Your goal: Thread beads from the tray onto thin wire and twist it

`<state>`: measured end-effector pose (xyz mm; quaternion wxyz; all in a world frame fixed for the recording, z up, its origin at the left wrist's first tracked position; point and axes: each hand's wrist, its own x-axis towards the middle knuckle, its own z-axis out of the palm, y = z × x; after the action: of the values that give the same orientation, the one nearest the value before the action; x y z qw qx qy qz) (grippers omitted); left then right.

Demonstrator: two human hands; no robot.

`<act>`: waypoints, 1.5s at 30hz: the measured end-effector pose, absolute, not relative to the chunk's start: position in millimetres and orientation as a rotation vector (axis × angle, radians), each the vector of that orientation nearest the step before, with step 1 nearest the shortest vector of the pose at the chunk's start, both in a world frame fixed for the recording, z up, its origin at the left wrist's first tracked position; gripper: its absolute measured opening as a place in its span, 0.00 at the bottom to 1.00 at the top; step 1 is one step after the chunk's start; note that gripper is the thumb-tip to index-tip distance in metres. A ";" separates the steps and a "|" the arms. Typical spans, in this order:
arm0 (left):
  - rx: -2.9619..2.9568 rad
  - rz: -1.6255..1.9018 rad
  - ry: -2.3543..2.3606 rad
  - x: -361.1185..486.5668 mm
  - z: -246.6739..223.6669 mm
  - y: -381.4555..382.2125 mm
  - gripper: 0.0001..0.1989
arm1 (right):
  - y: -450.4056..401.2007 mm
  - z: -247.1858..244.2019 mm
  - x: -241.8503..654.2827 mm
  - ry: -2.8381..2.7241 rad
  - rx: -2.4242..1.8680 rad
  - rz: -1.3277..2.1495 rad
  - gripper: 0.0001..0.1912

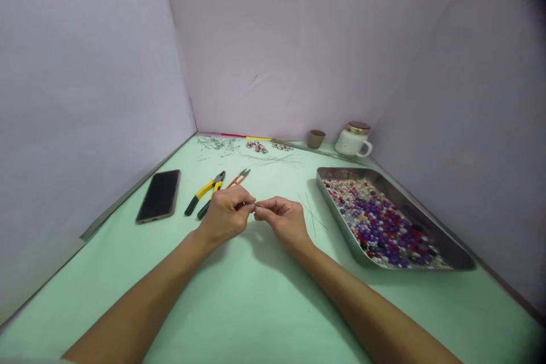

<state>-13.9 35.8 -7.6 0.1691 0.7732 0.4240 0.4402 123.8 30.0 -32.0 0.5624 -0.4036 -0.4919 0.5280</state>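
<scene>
My left hand [228,213] and my right hand [285,222] meet above the middle of the table, fingertips almost touching. Both are closed in a pinch on a small thin greyish piece [256,205]; it looks like wire, but most of it is hidden by the fingers. Just beyond my left hand lie pliers [206,189] with yellow and black handles, partly covered by the hand. Orange-handled thread snips [239,177] point away from me beside them. To the right of my right hand are a few loose thin wires [313,215].
A metal tray [341,222] of mixed beads [379,216] stands on the right, a phone [160,196] on the left. Along the back are wire scraps [219,144], beaded pieces [256,147], long wires [273,158], a small brown cup [316,139] and a lidded white mug [352,142].
</scene>
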 end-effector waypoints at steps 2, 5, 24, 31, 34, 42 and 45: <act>2.179 1.218 1.197 -13.7 -4.9 34.9 0.05 | 30.3 -32.1 124.5 -1.146 -0.952 1.242 0.03; 2.070 1.150 1.180 -13.8 -1.7 35.6 0.06 | 30.9 -32.0 125.7 -1.139 -0.948 1.228 0.04; 1.688 1.072 1.191 -13.2 2.2 36.7 0.06 | 27.3 -31.4 121.2 -1.084 -0.946 1.200 0.05; 1.562 1.056 1.107 -11.4 2.2 37.1 0.07 | 27.8 -30.2 120.8 -1.003 -0.949 1.252 0.07; 1.523 1.055 1.047 -12.7 -1.0 38.7 0.07 | 27.5 -30.1 120.8 -0.985 -0.926 1.274 0.09; 1.569 1.026 1.069 -12.6 0.2 37.6 0.07 | 28.3 -30.1 121.1 -1.025 -0.924 1.255 0.08; 1.575 1.031 1.089 -11.2 1.6 36.9 0.07 | 27.6 -29.3 121.8 -1.078 -0.941 1.225 0.06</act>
<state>-11.2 36.9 1.6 0.4647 0.6414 0.4432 0.4198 121.8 27.6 -29.3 0.5884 -0.4040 -0.4626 0.5259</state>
